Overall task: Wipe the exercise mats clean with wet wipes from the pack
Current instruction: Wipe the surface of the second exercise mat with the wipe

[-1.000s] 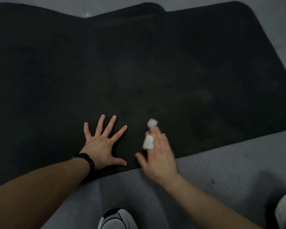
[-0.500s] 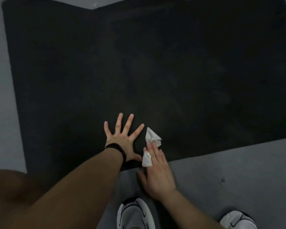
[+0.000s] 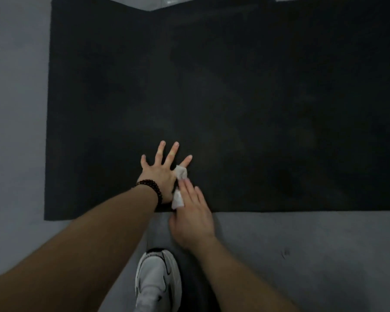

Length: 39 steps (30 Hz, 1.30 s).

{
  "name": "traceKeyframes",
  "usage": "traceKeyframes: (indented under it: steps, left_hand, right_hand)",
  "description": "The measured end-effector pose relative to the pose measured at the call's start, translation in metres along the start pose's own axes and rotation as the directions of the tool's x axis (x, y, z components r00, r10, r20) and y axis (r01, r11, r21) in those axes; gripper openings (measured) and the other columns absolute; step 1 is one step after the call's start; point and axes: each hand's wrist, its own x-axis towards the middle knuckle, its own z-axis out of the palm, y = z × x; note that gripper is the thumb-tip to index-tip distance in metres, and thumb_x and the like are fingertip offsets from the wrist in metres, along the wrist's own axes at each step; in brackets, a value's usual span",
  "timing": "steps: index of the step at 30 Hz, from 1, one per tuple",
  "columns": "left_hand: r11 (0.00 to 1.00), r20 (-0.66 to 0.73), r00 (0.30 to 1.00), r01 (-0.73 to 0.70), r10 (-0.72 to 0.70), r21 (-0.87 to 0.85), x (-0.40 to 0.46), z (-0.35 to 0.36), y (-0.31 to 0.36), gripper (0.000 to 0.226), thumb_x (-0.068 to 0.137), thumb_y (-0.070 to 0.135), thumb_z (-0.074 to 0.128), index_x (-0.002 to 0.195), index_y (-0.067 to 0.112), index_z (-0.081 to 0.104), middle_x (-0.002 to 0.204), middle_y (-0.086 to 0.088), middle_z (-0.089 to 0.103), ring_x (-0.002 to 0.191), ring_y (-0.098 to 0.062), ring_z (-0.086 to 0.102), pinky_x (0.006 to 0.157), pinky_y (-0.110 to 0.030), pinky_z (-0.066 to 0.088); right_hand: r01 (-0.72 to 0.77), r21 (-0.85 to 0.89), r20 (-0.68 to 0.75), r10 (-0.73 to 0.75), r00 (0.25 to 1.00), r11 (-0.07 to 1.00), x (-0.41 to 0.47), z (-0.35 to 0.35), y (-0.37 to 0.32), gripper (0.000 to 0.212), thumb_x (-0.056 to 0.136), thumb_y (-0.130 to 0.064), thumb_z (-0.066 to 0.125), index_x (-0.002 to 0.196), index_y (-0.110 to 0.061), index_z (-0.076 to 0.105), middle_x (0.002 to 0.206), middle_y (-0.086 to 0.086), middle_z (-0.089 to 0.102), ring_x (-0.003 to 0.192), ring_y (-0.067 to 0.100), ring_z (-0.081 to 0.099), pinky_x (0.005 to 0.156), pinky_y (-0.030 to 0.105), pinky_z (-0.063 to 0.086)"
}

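Note:
A large black exercise mat (image 3: pixel 234 97) lies flat on the grey floor and fills most of the view. My left hand (image 3: pixel 161 174) rests palm down on the mat near its front edge, fingers spread, a dark bead bracelet on the wrist. My right hand (image 3: pixel 191 212) lies flat right beside it across the mat's front edge and presses a crumpled white wet wipe (image 3: pixel 179 188) under its fingers. The wipe touches the left hand's thumb side. The wipe pack is not in view.
A second dark mat edge (image 3: pixel 212 1) overlaps at the back. My white sneaker (image 3: pixel 158 280) stands on the grey floor (image 3: pixel 313 255) just in front of the mat. Bare floor also runs along the mat's left side.
My right hand has slid the wipe leftward along the front edge until it meets the left hand. The view has shifted, showing more of the mat's left end.

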Motion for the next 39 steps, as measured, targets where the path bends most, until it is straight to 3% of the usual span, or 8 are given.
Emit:
traceKeyframes:
  steps: [4,10,18,23,29,33,37,39]
  left_hand:
    - [0.998,-0.003,1.000,0.019,-0.019,0.055,-0.003,-0.006,0.002,0.130,0.073,0.082,0.065,0.148,0.046,-0.035,0.155,-0.003,-0.048,0.147,-0.042,-0.034,0.113,-0.077,0.014]
    - [1.000,-0.049,0.999,-0.004,0.003,-0.014,0.001,0.001,-0.006,0.135,0.066,0.086,0.067,0.144,0.052,-0.038,0.155,0.003,-0.049,0.147,-0.038,-0.036,0.116,-0.075,0.008]
    - [0.990,-0.279,0.959,-0.089,0.057,-0.105,-0.003,0.037,-0.020,0.116,0.074,0.091,0.049,0.155,0.046,-0.021,0.165,0.002,-0.031,0.150,-0.032,-0.031,0.120,-0.067,-0.005]
    - [0.982,-0.375,0.924,-0.137,0.080,-0.127,-0.004,0.052,-0.023,0.113,0.075,0.091,0.046,0.159,0.042,-0.011,0.168,0.000,-0.025,0.152,-0.029,-0.029,0.119,-0.064,-0.013]
    - [0.975,-0.423,0.891,-0.212,0.163,-0.070,-0.011,0.060,-0.045,0.118,0.076,0.091,0.047,0.163,0.032,-0.006,0.169,-0.002,-0.020,0.154,-0.023,-0.022,0.124,-0.052,-0.011]
    - [0.987,-0.380,0.923,-0.109,0.056,-0.119,-0.011,0.069,-0.060,0.123,0.063,0.101,0.040,0.155,0.045,-0.020,0.163,0.001,-0.033,0.150,-0.031,-0.033,0.107,-0.062,-0.029]
    - [0.971,-0.339,0.935,-0.167,0.101,-0.173,-0.003,0.071,-0.065,0.109,0.080,0.077,0.053,0.158,0.045,-0.016,0.160,0.000,-0.042,0.147,-0.033,-0.037,0.115,-0.070,-0.016]
    - [0.964,-0.287,0.948,-0.196,0.139,-0.181,-0.004,0.068,-0.071,0.114,0.080,0.075,0.058,0.156,0.044,-0.022,0.159,-0.001,-0.043,0.145,-0.033,-0.041,0.115,-0.070,-0.017]
  right_hand:
    - [-0.233,-0.095,-0.136,0.219,0.966,0.968,0.013,-0.032,0.025,0.070,0.091,-0.042,0.050,0.149,-0.007,0.032,0.161,0.009,0.017,0.149,0.022,0.011,0.121,0.044,0.009]
    - [-0.426,-0.167,-0.156,0.403,0.902,0.889,0.007,-0.042,0.064,0.069,0.091,-0.048,0.049,0.153,-0.034,0.023,0.161,0.020,-0.006,0.148,0.036,-0.005,0.118,0.053,0.010]
    - [-0.220,-0.200,-0.176,0.186,0.967,0.955,-0.002,-0.006,0.019,0.065,0.093,-0.051,0.044,0.152,-0.032,0.026,0.160,0.022,0.004,0.149,0.035,-0.003,0.120,0.050,0.009]
    - [-0.467,-0.112,-0.303,0.417,0.857,0.877,0.024,-0.001,0.029,0.073,0.096,-0.051,0.038,0.154,-0.012,0.020,0.162,0.013,0.006,0.149,0.027,0.000,0.120,0.045,0.013]
    - [-0.619,-0.044,-0.320,0.576,0.753,0.784,0.038,0.012,0.010,0.067,0.094,-0.061,0.031,0.153,-0.034,0.014,0.161,0.019,-0.008,0.147,0.037,-0.013,0.119,0.050,-0.001]
    - [-0.658,0.043,-0.418,0.611,0.672,0.752,0.038,0.010,0.008,0.069,0.096,-0.048,0.039,0.151,-0.007,0.029,0.158,0.023,0.016,0.147,0.035,0.009,0.119,0.047,0.014]
    - [-0.285,-0.036,-0.331,0.258,0.908,0.958,0.023,0.060,-0.065,0.061,0.096,-0.038,0.036,0.146,-0.004,0.037,0.155,0.020,0.029,0.147,0.031,0.018,0.118,0.046,0.021]
    - [-0.123,-0.068,-0.241,0.103,0.965,0.990,0.014,0.067,-0.070,0.058,0.097,-0.035,0.035,0.148,-0.007,0.036,0.156,0.015,0.029,0.147,0.025,0.018,0.117,0.044,0.023]
